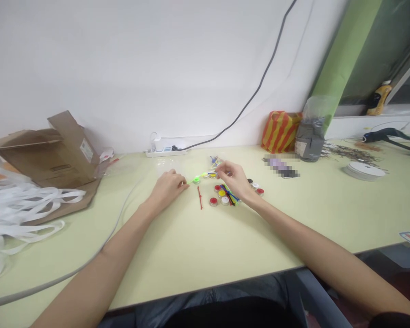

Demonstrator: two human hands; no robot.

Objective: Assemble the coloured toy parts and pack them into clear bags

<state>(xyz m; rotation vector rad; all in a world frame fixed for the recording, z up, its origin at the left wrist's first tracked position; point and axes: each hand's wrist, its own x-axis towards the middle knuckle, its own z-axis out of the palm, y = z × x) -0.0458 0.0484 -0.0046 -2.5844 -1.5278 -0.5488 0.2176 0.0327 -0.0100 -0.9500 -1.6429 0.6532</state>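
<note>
On the pale table my left hand [171, 187] has its thumb and finger pinched at the end of a thin bright green strip [191, 181]. My right hand [235, 180] is closed in a pinch; a small whitish piece shows at its fingertips, too small to name. Between the hands sits a small round container with a green top [196, 181]. A thin red knotted strip [200, 198] lies apart. Below my right hand are small round containers with red [213, 201], yellow [222, 193] and white [225, 201] tops. Beside them lies a bundle of coloured strips [229, 195], partly hidden.
At the left are a cardboard box [51, 157], white ribbon [30, 198] and a grey cable [119, 218]. A power strip [166, 153] lies along the wall. To the right stand a striped bag [278, 132], a grey plastic-wrapped container [309, 141] and a white spool [364, 170].
</note>
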